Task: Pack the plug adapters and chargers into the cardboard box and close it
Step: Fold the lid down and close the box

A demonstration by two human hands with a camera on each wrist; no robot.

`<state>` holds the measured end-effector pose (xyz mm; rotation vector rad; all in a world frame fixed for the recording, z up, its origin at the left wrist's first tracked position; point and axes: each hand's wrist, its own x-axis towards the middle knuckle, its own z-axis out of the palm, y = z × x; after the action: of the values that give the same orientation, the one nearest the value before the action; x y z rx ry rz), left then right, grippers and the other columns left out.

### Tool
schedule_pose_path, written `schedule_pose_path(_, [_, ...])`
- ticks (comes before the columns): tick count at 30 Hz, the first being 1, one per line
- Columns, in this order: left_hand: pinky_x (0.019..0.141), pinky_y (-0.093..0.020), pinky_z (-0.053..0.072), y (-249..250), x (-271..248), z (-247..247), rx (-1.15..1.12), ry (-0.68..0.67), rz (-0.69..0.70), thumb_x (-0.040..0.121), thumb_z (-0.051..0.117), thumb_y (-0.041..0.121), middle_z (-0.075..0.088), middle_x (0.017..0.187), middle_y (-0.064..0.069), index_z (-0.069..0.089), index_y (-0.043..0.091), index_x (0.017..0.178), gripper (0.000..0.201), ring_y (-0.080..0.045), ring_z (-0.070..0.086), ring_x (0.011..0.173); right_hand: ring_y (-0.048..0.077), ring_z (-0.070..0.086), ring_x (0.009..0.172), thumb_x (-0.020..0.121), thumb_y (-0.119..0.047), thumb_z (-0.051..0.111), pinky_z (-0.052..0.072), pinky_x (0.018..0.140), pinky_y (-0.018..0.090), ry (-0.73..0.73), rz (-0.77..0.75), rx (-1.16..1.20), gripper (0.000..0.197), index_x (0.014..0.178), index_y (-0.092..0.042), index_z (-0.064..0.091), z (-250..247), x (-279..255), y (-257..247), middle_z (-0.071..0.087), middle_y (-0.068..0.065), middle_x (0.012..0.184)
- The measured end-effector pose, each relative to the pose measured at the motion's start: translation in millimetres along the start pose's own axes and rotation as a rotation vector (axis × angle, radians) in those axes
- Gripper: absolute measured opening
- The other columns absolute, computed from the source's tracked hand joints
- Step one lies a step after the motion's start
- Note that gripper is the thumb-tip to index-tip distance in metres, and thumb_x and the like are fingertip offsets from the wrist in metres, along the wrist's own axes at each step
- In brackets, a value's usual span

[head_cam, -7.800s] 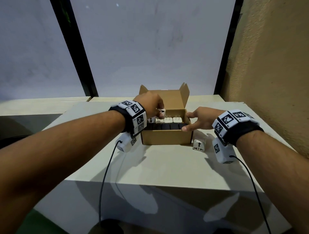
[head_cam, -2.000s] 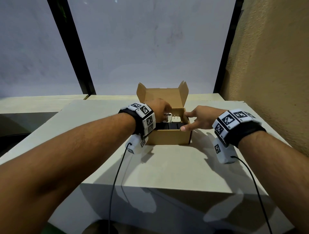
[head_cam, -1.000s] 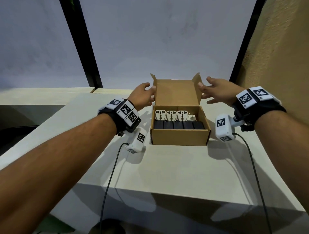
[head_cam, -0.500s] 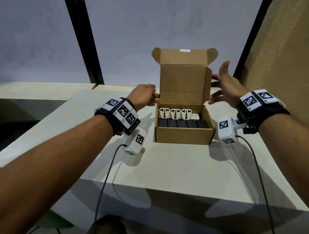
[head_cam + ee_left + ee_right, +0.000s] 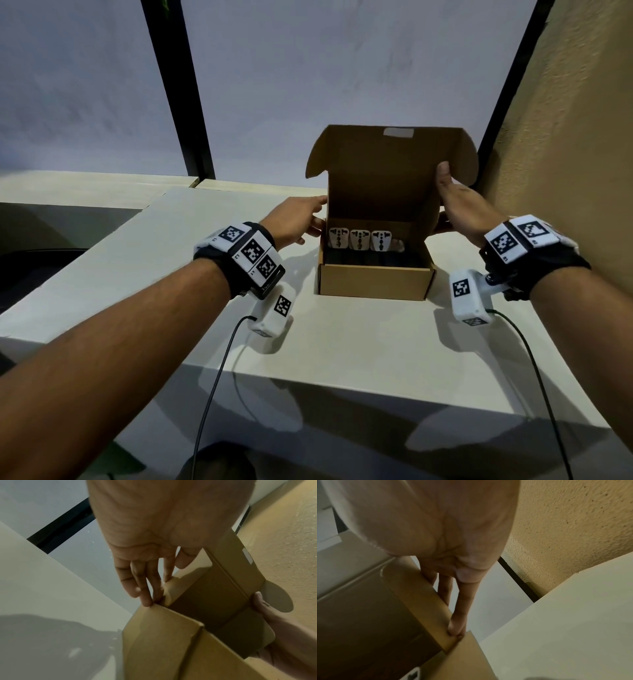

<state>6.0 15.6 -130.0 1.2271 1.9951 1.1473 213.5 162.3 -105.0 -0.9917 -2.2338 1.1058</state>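
The cardboard box (image 5: 373,282) stands on the table with its lid (image 5: 383,171) raised and leaning forward over the opening. Three white plug adapters (image 5: 358,238) line the back row. In front of them lies a dark row of black chargers (image 5: 373,257). My left hand (image 5: 298,219) is at the lid's left side, its straight fingers (image 5: 145,588) touching the folded side flap. My right hand (image 5: 459,205) holds the lid's right edge, thumb on the inner face and fingers (image 5: 458,601) along the outside of the flap.
The box sits toward the back of a pale table (image 5: 342,342). A rough tan wall (image 5: 565,137) rises close on the right. Behind are grey panes with black posts (image 5: 178,89). Cables run from both wrist cameras over the front edge.
The lid has come up from lying back and now tips forward over the box. My right hand went from open beside it to gripping its right edge. My left hand stays at the left flap.
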Motion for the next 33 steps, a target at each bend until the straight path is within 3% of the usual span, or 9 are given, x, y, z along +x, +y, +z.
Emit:
schedule_pose_path(4, [0.070, -0.031, 0.047, -12, -1, -2, 0.021, -0.025, 0.008, 0.104, 0.028, 0.032, 0.066, 0.118, -0.006, 0.049, 0.028, 0.139, 0.042, -0.021, 0.063, 0.103, 0.028, 0.063, 0.082, 0.097, -0.054, 0.023, 0.054, 0.079, 0.040, 0.025, -0.018, 0.077, 0.046, 0.121, -0.028, 0.052, 4, -17, 7, 0.060, 0.002, 0.106])
schedule_pose_path(9, [0.086, -0.037, 0.051, -12, -3, -10, -0.113, 0.067, 0.079, 0.099, 0.042, 0.044, 0.065, 0.123, 0.000, 0.061, 0.019, 0.125, 0.041, -0.020, 0.063, 0.106, 0.030, 0.068, 0.094, 0.081, -0.058, 0.056, 0.055, 0.081, 0.047, 0.081, -0.118, 0.071, 0.041, 0.101, -0.022, 0.062, -11, -30, 24, 0.068, 0.008, 0.100])
schedule_pose_path(12, [0.088, -0.035, 0.051, -8, -7, -12, -0.180, 0.059, 0.105, 0.098, 0.046, 0.043, 0.068, 0.117, -0.001, 0.067, 0.016, 0.116, 0.039, -0.018, 0.068, 0.102, 0.016, 0.067, 0.085, 0.089, -0.018, 0.061, 0.053, 0.083, 0.042, 0.052, -0.175, 0.095, 0.007, 0.092, -0.024, 0.064, -20, -28, 20, 0.069, 0.001, 0.089])
schedule_pose_path(15, [0.087, -0.031, 0.053, -6, -12, -12, -0.171, 0.041, 0.080, 0.097, 0.048, 0.043, 0.070, 0.110, 0.000, 0.071, 0.011, 0.107, 0.041, -0.015, 0.070, 0.096, 0.019, 0.064, 0.084, 0.089, 0.001, 0.060, 0.054, 0.088, 0.042, -0.043, -0.130, 0.013, 0.024, 0.088, -0.021, 0.067, -25, -26, 17, 0.067, 0.010, 0.092])
schedule_pose_path(19, [0.067, -0.012, 0.049, -7, -19, -12, 0.078, 0.004, 0.108, 0.098, 0.046, 0.041, 0.069, 0.083, 0.006, 0.073, 0.017, 0.083, 0.039, -0.012, 0.070, 0.090, 0.010, 0.063, 0.087, 0.090, 0.003, 0.057, 0.051, 0.085, 0.029, -0.217, -0.078, -0.264, 0.033, 0.093, -0.026, 0.073, -30, -36, 12, 0.071, -0.008, 0.064])
schedule_pose_path(22, [0.079, -0.024, 0.052, -13, -19, -12, 0.251, -0.001, 0.146, 0.094, 0.051, 0.047, 0.069, 0.075, 0.008, 0.073, 0.018, 0.098, 0.037, -0.014, 0.070, 0.087, 0.000, 0.064, 0.073, 0.094, 0.005, 0.049, 0.042, 0.070, 0.018, -0.242, -0.036, -0.254, 0.036, 0.105, -0.022, 0.069, -27, -42, 7, 0.067, -0.013, 0.052])
schedule_pose_path(24, [0.088, -0.032, 0.052, -16, -16, -13, 0.354, -0.001, 0.187, 0.092, 0.054, 0.048, 0.073, 0.096, 0.001, 0.073, 0.022, 0.093, 0.032, -0.014, 0.066, 0.090, -0.005, 0.062, 0.064, 0.095, 0.003, 0.042, 0.038, 0.065, 0.017, -0.213, -0.029, -0.308, 0.036, 0.104, -0.022, 0.067, -21, -41, 7, 0.064, -0.016, 0.048])
schedule_pose_path(27, [0.096, -0.033, 0.046, -12, -15, -15, 0.530, -0.047, 0.240, 0.093, 0.054, 0.046, 0.067, 0.123, 0.003, 0.073, 0.022, 0.107, 0.034, -0.012, 0.058, 0.103, 0.008, 0.056, 0.084, 0.093, 0.000, 0.038, 0.040, 0.070, 0.015, -0.157, -0.040, -0.417, 0.040, 0.101, -0.023, 0.071, -15, -37, 7, 0.061, -0.030, 0.051])
schedule_pose_path(33, [0.097, -0.045, 0.048, -11, -15, -10, 0.730, -0.087, 0.200, 0.090, 0.053, 0.054, 0.065, 0.125, 0.005, 0.071, 0.029, 0.112, 0.038, -0.020, 0.058, 0.113, 0.022, 0.062, 0.106, 0.091, -0.001, 0.041, 0.045, 0.100, 0.033, -0.093, -0.017, -0.550, 0.042, 0.094, -0.024, 0.076, -3, -33, 12, 0.067, 0.003, 0.114])
